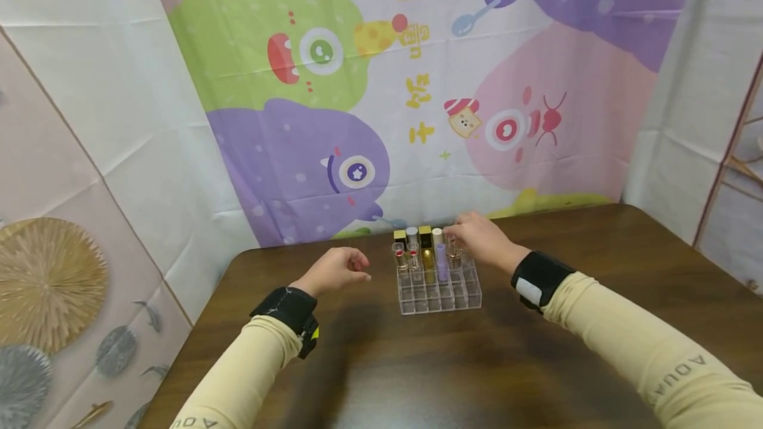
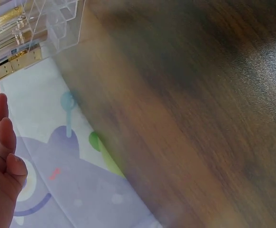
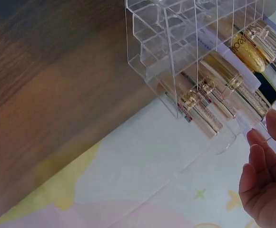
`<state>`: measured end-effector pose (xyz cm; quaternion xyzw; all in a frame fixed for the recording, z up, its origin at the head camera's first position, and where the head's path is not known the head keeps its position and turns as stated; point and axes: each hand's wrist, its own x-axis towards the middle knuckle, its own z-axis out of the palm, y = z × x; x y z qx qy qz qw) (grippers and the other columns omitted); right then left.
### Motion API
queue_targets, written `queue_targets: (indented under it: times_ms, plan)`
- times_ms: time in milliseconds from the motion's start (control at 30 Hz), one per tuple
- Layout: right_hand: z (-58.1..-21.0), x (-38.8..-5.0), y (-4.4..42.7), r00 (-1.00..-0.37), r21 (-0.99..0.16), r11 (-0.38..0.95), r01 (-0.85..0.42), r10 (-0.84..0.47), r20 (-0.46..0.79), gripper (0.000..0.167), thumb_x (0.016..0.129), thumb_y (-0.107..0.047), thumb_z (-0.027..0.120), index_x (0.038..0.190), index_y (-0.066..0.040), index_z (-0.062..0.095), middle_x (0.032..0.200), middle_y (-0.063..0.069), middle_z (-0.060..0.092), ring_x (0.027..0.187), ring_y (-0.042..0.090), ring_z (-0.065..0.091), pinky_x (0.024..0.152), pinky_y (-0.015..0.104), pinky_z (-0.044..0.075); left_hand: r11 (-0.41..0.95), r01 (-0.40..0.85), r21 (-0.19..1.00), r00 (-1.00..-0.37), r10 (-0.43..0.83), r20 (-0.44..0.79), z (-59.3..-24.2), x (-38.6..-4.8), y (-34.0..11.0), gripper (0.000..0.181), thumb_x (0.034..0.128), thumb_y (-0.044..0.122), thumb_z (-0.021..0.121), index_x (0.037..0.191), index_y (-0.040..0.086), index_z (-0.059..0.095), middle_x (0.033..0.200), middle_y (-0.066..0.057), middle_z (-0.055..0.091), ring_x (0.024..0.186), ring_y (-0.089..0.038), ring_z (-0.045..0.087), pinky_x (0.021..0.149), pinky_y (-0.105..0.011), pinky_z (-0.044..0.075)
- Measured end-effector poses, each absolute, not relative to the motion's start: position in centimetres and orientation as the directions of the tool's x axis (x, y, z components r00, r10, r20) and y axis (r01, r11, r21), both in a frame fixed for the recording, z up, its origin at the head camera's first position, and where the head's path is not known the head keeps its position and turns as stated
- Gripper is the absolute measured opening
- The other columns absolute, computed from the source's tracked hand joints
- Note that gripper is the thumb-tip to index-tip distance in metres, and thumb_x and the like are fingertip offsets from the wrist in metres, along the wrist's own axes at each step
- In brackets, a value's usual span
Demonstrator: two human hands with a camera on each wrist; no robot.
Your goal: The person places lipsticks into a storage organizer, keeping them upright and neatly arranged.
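Note:
A clear tiered lipstick organizer (image 1: 440,298) stands on the table with several lipsticks in its back rows. My right hand (image 1: 480,241) is at the back right of it, thumb and forefinger pinching the top of a clear-capped lipstick (image 3: 253,103) that stands in a slot. Among the others are a purple tube (image 1: 442,262) and a gold tube (image 1: 428,266). Left of the organizer, my left hand (image 1: 335,271) hovers over the table, fingers loosely bent and holding nothing. In the left wrist view the left fingers (image 2: 4,135) are apart from the organizer.
The brown wooden table (image 1: 417,369) extends on all sides of the organizer. Behind its back edge hangs a curtain (image 1: 429,177) printed with cartoon monsters. Black-and-gold caps (image 1: 425,236) and a silver cap (image 1: 412,236) rise in the back row.

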<state>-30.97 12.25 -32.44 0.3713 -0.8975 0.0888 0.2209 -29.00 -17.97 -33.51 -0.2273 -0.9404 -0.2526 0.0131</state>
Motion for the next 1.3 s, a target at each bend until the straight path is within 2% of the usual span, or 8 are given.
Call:
queue_targets:
  times_ms: [167, 300, 467, 767, 967, 1133, 1300]
  plan:
    - [-33.0, -31.3, 12.1, -0.611, 0.063, 0.724, -0.687, -0.622, 0.489, 0.020, 0.079, -0.002, 0.067, 0.100, -0.003, 0.067, 0.078, 0.007, 0.059, 0.073, 0.024, 0.054, 0.068, 0.035, 0.044, 0.771, 0.433, 0.466, -0.896, 0.423, 0.133, -33.9, -29.0, -17.9, 0.019, 0.0752, 0.017, 0.073, 0.089, 0.007, 0.065, 0.073, 0.002, 0.058, 0.068, -0.009, 0.052, 0.067, -0.026, 0.044]
    - [-33.3, -31.5, 12.0, -0.611, 0.085, 0.753, -0.652, -0.589, 0.529, 0.017, 0.077, -0.004, 0.070, 0.092, 0.000, 0.064, 0.085, 0.011, 0.065, 0.078, 0.027, 0.059, 0.073, 0.038, 0.047, 0.765, 0.434, 0.476, -0.895, 0.428, 0.126, -34.1, -28.9, -17.9, 0.020, 0.0753, 0.017, 0.073, 0.090, 0.005, 0.065, 0.073, 0.001, 0.059, 0.068, -0.009, 0.052, 0.066, -0.026, 0.044]
    - [-33.6, -31.4, 11.9, -0.608, 0.102, 0.783, -0.614, -0.551, 0.572, 0.014, 0.076, -0.008, 0.072, 0.082, 0.000, 0.063, 0.076, 0.010, 0.063, 0.071, 0.027, 0.058, 0.069, 0.037, 0.046, 0.756, 0.444, 0.481, -0.887, 0.445, 0.121, -34.5, -28.8, -17.9, 0.023, 0.0764, 0.018, 0.072, 0.092, 0.003, 0.065, 0.074, 0.000, 0.058, 0.069, -0.009, 0.052, 0.065, -0.025, 0.044]
    - [-34.8, -31.5, 12.0, -0.486, 0.142, 0.747, -0.649, -0.551, 0.678, 0.010, 0.072, -0.007, 0.075, 0.076, -0.001, 0.069, 0.073, 0.009, 0.058, 0.068, 0.024, 0.051, 0.063, 0.035, 0.043, 0.751, 0.449, 0.484, -0.885, 0.447, 0.128, -35.2, -28.6, -18.2, 0.025, 0.0763, 0.018, 0.073, 0.092, 0.001, 0.064, 0.074, 0.000, 0.059, 0.067, -0.010, 0.052, 0.064, -0.025, 0.044]
    - [-34.9, -31.8, 12.3, -0.448, 0.138, 0.691, -0.710, -0.594, 0.668, 0.012, 0.069, 0.007, 0.071, 0.075, -0.003, 0.068, 0.075, 0.007, 0.062, 0.068, 0.024, 0.050, 0.061, 0.034, 0.039, 0.748, 0.444, 0.493, -0.888, 0.440, 0.133, -35.2, -28.1, -18.2, 0.025, 0.0763, 0.018, 0.073, 0.092, 0.001, 0.064, 0.074, 0.000, 0.059, 0.068, -0.010, 0.052, 0.065, -0.025, 0.044]
    - [-35.4, -31.6, 12.0, -0.475, 0.141, 0.707, -0.693, -0.595, 0.648, 0.013, 0.067, 0.002, 0.075, 0.077, -0.005, 0.070, 0.080, 0.006, 0.063, 0.072, 0.024, 0.051, 0.060, 0.033, 0.038, 0.753, 0.432, 0.496, -0.894, 0.431, 0.124, -35.3, -28.0, -18.1, 0.022, 0.0762, 0.018, 0.073, 0.090, 0.004, 0.064, 0.074, 0.001, 0.059, 0.068, -0.009, 0.052, 0.065, -0.025, 0.045]
    - [-35.9, -31.3, 11.4, -0.500, 0.144, 0.749, -0.646, -0.559, 0.662, 0.005, 0.073, -0.002, 0.072, 0.077, -0.006, 0.071, 0.083, 0.005, 0.060, 0.074, 0.023, 0.049, 0.063, 0.034, 0.039, 0.763, 0.406, 0.502, -0.907, 0.404, 0.120, -35.6, -27.9, -18.3, 0.023, 0.0761, 0.019, 0.073, 0.091, 0.003, 0.065, 0.073, 0.002, 0.057, 0.067, -0.010, 0.051, 0.065, -0.025, 0.044]
